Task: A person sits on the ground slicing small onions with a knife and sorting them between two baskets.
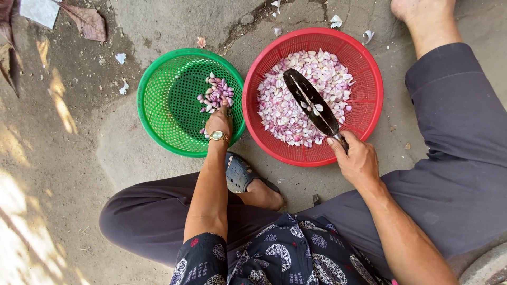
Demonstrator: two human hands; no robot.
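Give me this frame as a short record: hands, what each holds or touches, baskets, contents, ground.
left hand: reaching into green basket, fingers on the small shallot heap; gold wristwatch on the wrist
right hand: gripping the handle of a dark knife, blade lying over the red basket's contents
green basket: round plastic mesh, small pile of purple shallot pieces, mostly bare
red basket: round plastic mesh, nearly full of pale pink-white peeled pieces
ground: concrete, scattered peel scraps
posture: seated on the ground, sandalled foot between baskets and lap

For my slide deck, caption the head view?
Left hand in green basket; right hand holds knife over red basket.
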